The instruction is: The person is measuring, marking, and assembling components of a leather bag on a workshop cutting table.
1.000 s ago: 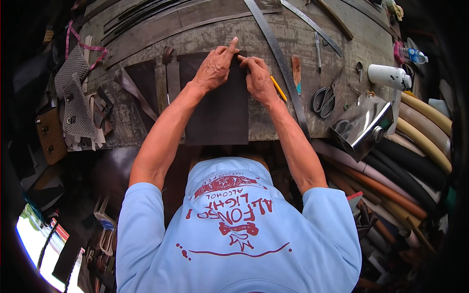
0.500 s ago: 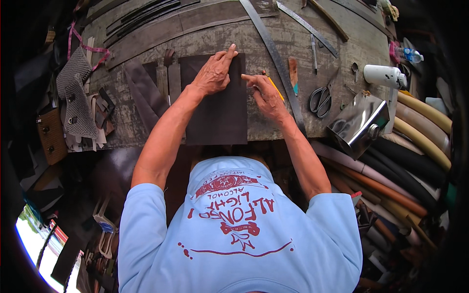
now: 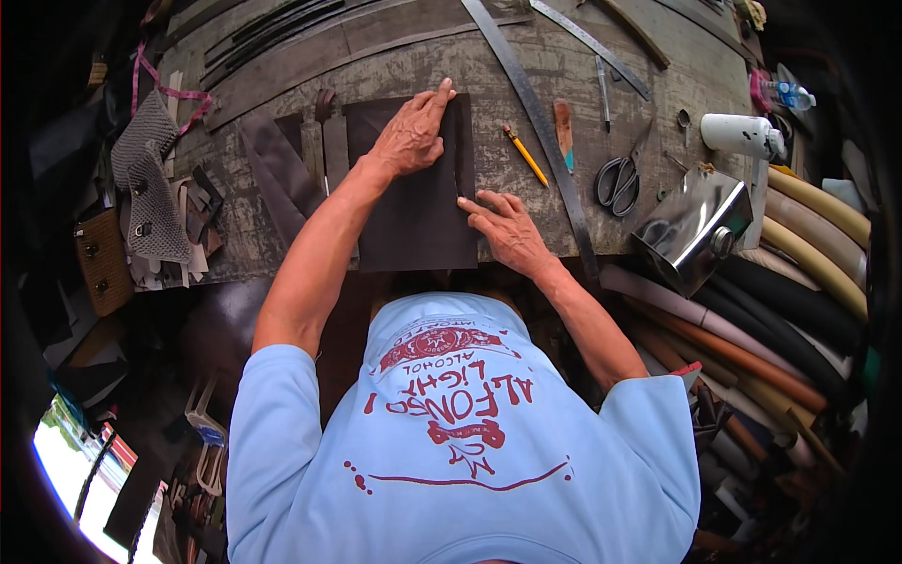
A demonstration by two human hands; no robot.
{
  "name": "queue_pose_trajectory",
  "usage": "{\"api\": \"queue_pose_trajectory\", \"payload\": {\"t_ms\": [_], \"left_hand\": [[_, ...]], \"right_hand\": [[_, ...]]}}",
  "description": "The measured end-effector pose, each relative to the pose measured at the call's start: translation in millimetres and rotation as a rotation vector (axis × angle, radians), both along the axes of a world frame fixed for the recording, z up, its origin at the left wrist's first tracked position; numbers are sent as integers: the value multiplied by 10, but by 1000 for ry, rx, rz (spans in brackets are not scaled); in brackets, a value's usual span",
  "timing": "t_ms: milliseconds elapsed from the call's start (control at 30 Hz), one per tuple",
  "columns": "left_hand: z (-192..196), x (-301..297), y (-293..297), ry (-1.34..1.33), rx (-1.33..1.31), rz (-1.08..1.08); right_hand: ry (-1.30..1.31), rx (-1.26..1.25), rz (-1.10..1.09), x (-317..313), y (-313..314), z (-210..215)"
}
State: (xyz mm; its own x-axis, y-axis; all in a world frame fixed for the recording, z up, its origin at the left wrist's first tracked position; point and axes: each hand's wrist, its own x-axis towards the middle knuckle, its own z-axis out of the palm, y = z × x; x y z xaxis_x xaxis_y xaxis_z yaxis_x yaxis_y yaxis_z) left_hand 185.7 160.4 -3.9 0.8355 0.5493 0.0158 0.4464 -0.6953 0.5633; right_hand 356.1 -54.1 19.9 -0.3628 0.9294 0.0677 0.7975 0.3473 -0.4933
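A dark brown rectangular sheet (image 3: 404, 226), leather-like, lies on the worn table with its lower edge at the table's front. My left hand (image 3: 411, 132) rests on its upper part, the index finger stretched away from me and the other fingers partly bent under. Along the sheet's right side a narrow folded strip (image 3: 464, 141) runs beside a dark line. At the lower end of that line, one fingertip of my right hand (image 3: 512, 230) touches the sheet's edge. The right fingers are apart and lightly bent. A yellow pencil (image 3: 525, 155) lies just beyond this hand.
Right of the sheet are a long metal ruler (image 3: 536, 113), scissors (image 3: 617, 183), a white bottle (image 3: 738, 136) and a shiny metal can (image 3: 693, 226). Material rolls (image 3: 808, 244) stack at the right. Brown strips (image 3: 282, 174) and a woven grey piece (image 3: 155, 207) lie left.
My right hand has slid toward me along the sheet's right edge, uncovering the pencil and the folded strip. My left hand stays nearly in place.
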Motion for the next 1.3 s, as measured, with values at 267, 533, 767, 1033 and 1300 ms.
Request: {"api": "queue_pose_trajectory", "payload": {"t_ms": [267, 533, 767, 1033, 1300], "left_hand": [[-96, -5, -108, 63, 217, 19], [-141, 13, -28, 99, 257, 40], [-179, 103, -61, 60, 232, 48], [-215, 43, -4, -79, 139, 173], [-50, -104, -265, -167, 196, 274]], "right_hand": [[403, -84, -274, 202, 552, 271], [23, 74, -99, 112, 632, -90], [73, -86, 62, 116, -436, 204], [-21, 3, -1047, 860, -1694, 388], [-207, -194, -1055, 1524, -1851, 52]]}}
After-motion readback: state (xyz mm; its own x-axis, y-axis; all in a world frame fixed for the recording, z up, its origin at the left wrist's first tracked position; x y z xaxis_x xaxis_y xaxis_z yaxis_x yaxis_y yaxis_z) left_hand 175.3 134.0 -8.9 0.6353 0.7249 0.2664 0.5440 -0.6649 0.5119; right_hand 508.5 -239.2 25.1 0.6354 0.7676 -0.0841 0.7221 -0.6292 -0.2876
